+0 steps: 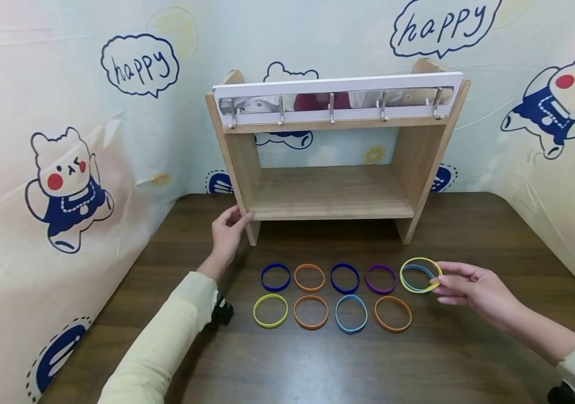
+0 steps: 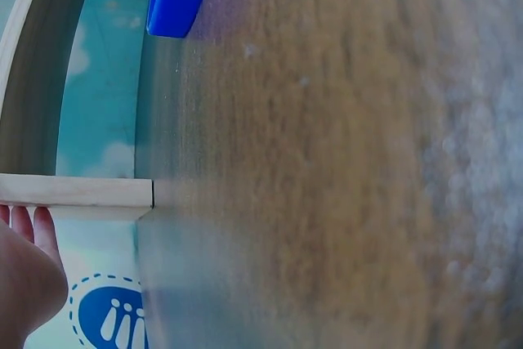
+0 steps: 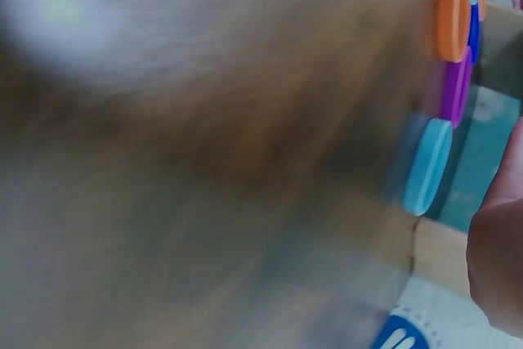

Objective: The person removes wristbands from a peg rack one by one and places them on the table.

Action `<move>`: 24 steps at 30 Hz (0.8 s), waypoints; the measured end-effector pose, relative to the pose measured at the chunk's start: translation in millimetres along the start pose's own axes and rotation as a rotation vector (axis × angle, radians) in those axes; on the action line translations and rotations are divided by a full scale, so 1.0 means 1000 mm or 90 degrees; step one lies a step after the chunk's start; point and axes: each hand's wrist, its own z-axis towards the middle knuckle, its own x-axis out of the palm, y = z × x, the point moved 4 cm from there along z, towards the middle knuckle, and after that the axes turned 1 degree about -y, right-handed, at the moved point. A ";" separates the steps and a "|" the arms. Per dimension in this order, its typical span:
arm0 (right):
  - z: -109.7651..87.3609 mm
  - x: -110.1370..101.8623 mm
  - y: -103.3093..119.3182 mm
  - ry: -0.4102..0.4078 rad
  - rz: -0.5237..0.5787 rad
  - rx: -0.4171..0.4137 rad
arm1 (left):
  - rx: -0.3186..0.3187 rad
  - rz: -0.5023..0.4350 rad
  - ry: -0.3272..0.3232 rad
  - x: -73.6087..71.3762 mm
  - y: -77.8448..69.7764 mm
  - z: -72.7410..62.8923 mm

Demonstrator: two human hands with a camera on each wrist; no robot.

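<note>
My left hand (image 1: 227,235) grips the lower left side panel of a wooden rack (image 1: 333,193), thumb at the front edge and fingers on the outer face. In the left wrist view, the fingertips (image 2: 42,225) lie against that panel. Over the table's right part, my right hand (image 1: 477,287) pinches a yellow wristband (image 1: 419,259) by its right side. A light blue wristband (image 3: 427,167) lies on the table under it, seen through the yellow ring in the head view. The yellow band is out of sight in the right wrist view.
Two rows of wristbands lie before the rack, among them a purple one (image 1: 380,293), a dark blue one (image 1: 345,291) and an orange one (image 1: 393,330). Several metal hooks (image 1: 332,109) line the rack's white top rail (image 1: 277,117). A printed cloth (image 1: 186,140) encloses the table (image 1: 292,370).
</note>
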 end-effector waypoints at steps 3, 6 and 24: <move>-0.007 -0.010 -0.005 0.006 -0.010 0.007 | 0.000 0.001 -0.011 -0.001 0.010 0.004; -0.013 -0.020 -0.009 0.020 -0.017 0.019 | 0.009 0.018 -0.020 0.000 0.012 0.005; -0.026 -0.040 -0.029 0.183 0.008 0.117 | 0.015 0.029 -0.018 0.000 0.008 0.002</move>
